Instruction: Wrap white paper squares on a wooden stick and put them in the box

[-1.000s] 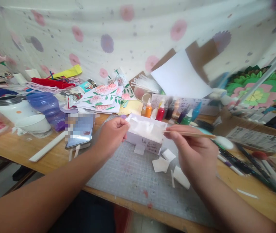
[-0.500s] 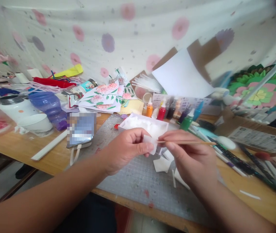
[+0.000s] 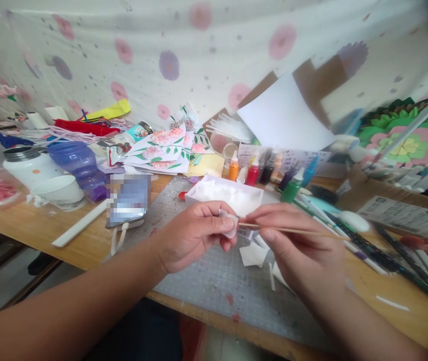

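Note:
Between its thumb and fingers, my left hand (image 3: pixel 198 233) pinches a small white paper piece (image 3: pixel 228 224). My right hand (image 3: pixel 300 245) grips a thin wooden stick (image 3: pixel 292 230), whose left end is beside the paper; whether they touch is unclear. Both hands are above the grey cutting mat (image 3: pixel 198 296). Just behind them lies a shallow white box (image 3: pixel 261 196) with white fluffy material (image 3: pixel 232 193) inside. White paper pieces (image 3: pixel 253 254) lie on the mat between my hands, partly covered by my right hand.
Paint bottles, including an orange one (image 3: pixel 233 167) and a green one (image 3: pixel 292 188), stand behind the box. A phone (image 3: pixel 129 200), a white cup (image 3: pixel 60 191) and a blue container (image 3: pixel 74 163) are at left. Pens and a cardboard box (image 3: pixel 405 210) are at right.
The white paper has gone from fairly flat to bent around my left fingertips. My right hand has shifted slightly right with the stick, whose right end now tilts lower.

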Demonstrator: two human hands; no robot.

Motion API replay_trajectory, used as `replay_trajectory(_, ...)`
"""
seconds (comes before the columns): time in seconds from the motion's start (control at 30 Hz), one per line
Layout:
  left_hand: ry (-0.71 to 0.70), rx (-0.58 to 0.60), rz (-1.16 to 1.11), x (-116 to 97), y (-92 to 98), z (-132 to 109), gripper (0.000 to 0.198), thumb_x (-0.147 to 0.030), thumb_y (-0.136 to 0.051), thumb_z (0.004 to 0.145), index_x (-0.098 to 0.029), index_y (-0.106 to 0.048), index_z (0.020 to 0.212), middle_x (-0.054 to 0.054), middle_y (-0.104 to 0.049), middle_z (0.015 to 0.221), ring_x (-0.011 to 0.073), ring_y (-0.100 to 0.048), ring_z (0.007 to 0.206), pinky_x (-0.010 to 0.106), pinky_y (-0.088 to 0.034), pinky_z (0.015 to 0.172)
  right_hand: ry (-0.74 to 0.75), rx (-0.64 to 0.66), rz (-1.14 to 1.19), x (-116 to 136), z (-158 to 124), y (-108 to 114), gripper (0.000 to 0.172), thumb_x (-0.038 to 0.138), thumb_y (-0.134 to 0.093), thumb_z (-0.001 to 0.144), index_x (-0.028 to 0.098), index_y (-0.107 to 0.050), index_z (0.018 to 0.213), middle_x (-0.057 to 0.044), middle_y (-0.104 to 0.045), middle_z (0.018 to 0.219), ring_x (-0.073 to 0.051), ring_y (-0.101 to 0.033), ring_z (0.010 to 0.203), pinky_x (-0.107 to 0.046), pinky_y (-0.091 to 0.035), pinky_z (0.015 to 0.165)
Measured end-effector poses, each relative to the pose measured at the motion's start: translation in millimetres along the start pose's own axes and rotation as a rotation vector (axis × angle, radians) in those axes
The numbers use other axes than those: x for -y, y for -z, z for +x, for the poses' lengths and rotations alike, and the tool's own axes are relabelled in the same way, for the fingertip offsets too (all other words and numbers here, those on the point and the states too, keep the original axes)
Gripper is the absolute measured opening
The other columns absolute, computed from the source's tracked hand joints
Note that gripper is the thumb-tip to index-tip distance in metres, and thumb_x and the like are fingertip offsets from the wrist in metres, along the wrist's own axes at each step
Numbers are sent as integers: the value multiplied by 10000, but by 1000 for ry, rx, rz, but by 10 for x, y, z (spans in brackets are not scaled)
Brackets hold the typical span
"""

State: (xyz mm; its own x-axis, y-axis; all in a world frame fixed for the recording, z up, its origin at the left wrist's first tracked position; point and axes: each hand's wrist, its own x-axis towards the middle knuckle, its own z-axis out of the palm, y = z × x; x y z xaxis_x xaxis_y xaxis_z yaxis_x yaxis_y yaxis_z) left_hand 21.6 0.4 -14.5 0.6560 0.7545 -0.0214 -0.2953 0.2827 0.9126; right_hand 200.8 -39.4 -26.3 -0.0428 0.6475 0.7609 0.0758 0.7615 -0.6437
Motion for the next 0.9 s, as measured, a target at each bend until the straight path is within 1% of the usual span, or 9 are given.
replay_trajectory(0.73,3,20,4,23,16,-5,120,-202,-673,777,-116,-633,703,21,-629,609,118,-558,623,238,-406,632,23,27,-27,13,16,9,301,19,-648,789,257,-733,952,-21,-743,879,-167,-690,862,-306,-552,780)
replay_trajectory(0.9,9,13,13,18,10,-14,118,-203,-688,762,-116,-638,700,18,-631,609,113,-558,613,228,-404,612,37,26,-45,9,20,6,303,12,-654,780,252,-733,946,-18,-744,868,-163,-689,857,-302,-553,774)
